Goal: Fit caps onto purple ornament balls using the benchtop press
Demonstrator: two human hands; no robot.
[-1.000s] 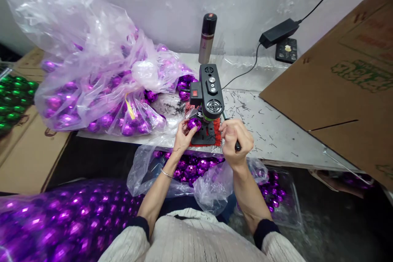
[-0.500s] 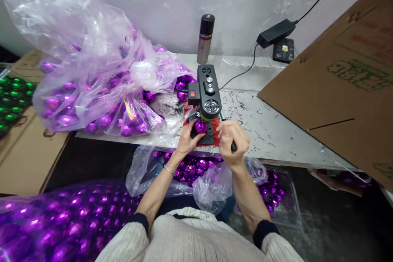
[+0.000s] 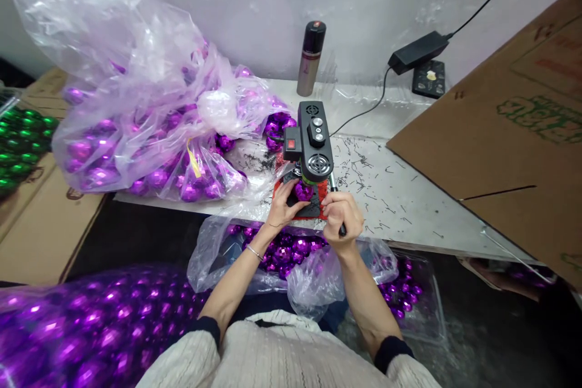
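Observation:
A shiny purple ball ornament (image 3: 304, 190) sits under the head of a small black press machine (image 3: 313, 139). My left hand (image 3: 282, 206) grips the ball from its left and front, thumb and fingers curved round it. To the right of the machine, my right hand (image 3: 343, 218) is wrapped round the black-ended lever handle (image 3: 333, 184). Below the ball lies the machine's dark base plate (image 3: 310, 209) on a red mat (image 3: 276, 199).
Clear plastic bags (image 3: 136, 85) of purple balls fill the table's left. An open bag (image 3: 204, 260) of balls lies at my lap. A spray can (image 3: 311, 57), power adapter (image 3: 419, 51) and cardboard box (image 3: 500, 121) stand behind and right. Short dark threads litter the table (image 3: 400, 194).
The whole view has shifted slightly. My right hand has come slightly down and inward with the lever handle. My left hand stays on the ball under the machine's head.

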